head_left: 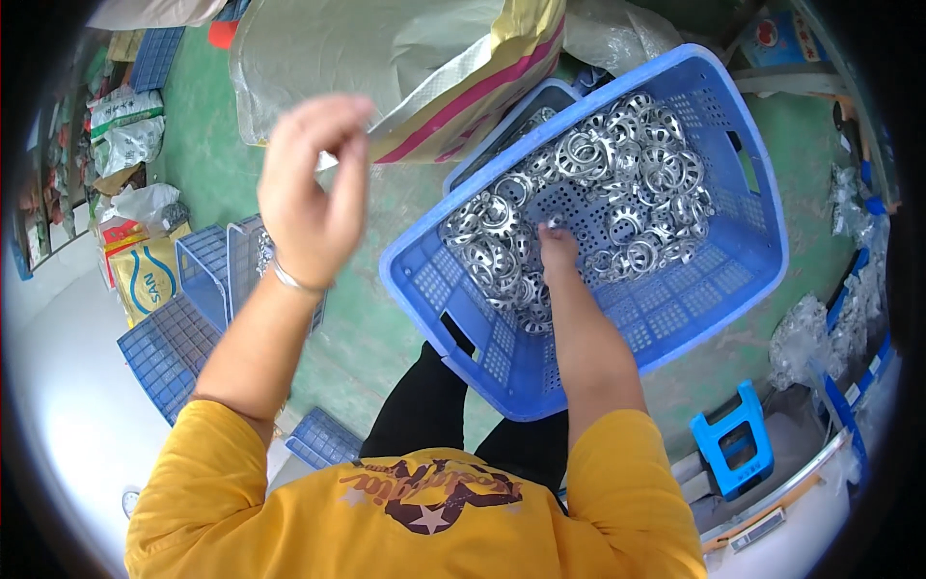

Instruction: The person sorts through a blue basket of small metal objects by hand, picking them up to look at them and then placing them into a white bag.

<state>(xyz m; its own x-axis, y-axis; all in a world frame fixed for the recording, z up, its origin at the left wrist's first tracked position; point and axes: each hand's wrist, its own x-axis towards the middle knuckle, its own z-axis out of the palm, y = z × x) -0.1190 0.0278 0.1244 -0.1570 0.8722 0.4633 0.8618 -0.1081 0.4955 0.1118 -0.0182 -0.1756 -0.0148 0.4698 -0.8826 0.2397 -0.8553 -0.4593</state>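
The right hand (558, 246) reaches down into the blue basket (719, 280), fingers pinched among the toothed metal rings (617, 183) heaped toward its far side. The left hand (313, 188) is raised well apart to the left, fingertips pressed together on the edge of a plastic bag (405, 58).

I log the basket (733, 256) right of centre on the floor (376, 318), rings (617, 183) heaped in it. Sack (424, 68) behind it, 1 stool (738, 444) right front, stacked crates (207, 280) left.
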